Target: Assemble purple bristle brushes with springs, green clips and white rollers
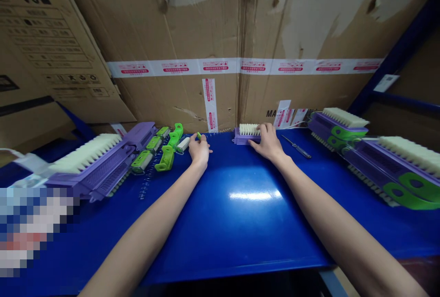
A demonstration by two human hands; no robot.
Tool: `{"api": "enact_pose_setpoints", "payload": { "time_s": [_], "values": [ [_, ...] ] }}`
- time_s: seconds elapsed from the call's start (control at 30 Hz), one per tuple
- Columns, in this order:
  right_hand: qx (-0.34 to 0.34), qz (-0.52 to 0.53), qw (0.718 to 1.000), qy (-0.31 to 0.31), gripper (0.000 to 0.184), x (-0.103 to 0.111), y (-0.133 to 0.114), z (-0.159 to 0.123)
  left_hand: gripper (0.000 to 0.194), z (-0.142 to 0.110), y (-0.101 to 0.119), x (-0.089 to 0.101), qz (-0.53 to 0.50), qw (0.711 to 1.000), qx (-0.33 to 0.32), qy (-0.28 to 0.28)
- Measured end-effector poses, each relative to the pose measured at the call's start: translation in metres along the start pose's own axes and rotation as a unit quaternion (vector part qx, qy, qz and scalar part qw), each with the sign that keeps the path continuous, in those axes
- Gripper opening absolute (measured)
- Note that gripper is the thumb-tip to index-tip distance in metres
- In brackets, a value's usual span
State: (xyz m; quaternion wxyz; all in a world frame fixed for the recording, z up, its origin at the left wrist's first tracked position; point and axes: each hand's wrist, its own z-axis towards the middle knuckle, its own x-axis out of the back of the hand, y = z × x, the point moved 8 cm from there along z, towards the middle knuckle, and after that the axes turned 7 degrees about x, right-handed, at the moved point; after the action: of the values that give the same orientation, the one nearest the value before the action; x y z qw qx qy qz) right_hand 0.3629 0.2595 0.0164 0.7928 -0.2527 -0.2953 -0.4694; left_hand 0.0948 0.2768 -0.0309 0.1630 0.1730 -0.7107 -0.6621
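Observation:
At the back of the blue table, my right hand [270, 143] is closed around the right end of a small purple brush [244, 136], its cream bristles facing up. My left hand [199, 150] is closed too, with a small green plastic piece [198, 136] showing at its fingertips; the rest of that piece is hidden. Just left of this hand lies a pale block-shaped part [183, 145]. Bright green brackets [166, 158] and green-and-clear parts [142, 161] lie farther left.
Larger purple brushes stand at the left [87, 157] and at the right [381, 159], some with green clips. A screwdriver [299, 148] lies right of my right hand. A thin spring [146, 182] is near the green parts. Taped cardboard [178, 35] walls the back.

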Motion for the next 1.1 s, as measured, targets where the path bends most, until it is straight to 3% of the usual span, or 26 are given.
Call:
{"api": "enact_pose_setpoints", "payload": {
  "time_s": [0.27,0.4,0.5,0.73,0.9,1.1],
  "values": [
    [0.008,0.07,0.997,0.011,0.037,0.004,0.005,-0.001,0.044,-0.004,0.007,-0.008,0.066,0.996,-0.026,-0.061],
    [0.027,0.089,0.995,0.017,0.037,0.006,-0.005,-0.001,0.042,-0.008,0.009,-0.017,0.046,0.991,-0.023,-0.122],
    [0.033,0.077,0.996,0.006,0.038,0.007,-0.013,0.0,0.038,-0.01,0.011,-0.017,0.013,0.99,0.007,-0.137],
    [0.029,0.083,0.996,-0.022,0.048,0.001,-0.016,0.003,0.032,-0.012,0.011,-0.012,-0.029,0.99,0.067,-0.121],
    [0.029,0.103,0.994,-0.034,0.043,0.002,-0.014,0.003,0.033,-0.011,0.008,-0.006,-0.001,0.996,0.055,-0.077],
    [0.038,0.065,0.996,-0.048,0.046,0.005,-0.024,0.004,0.023,-0.017,0.011,-0.02,0.069,0.981,0.057,-0.174]
  ]
}}
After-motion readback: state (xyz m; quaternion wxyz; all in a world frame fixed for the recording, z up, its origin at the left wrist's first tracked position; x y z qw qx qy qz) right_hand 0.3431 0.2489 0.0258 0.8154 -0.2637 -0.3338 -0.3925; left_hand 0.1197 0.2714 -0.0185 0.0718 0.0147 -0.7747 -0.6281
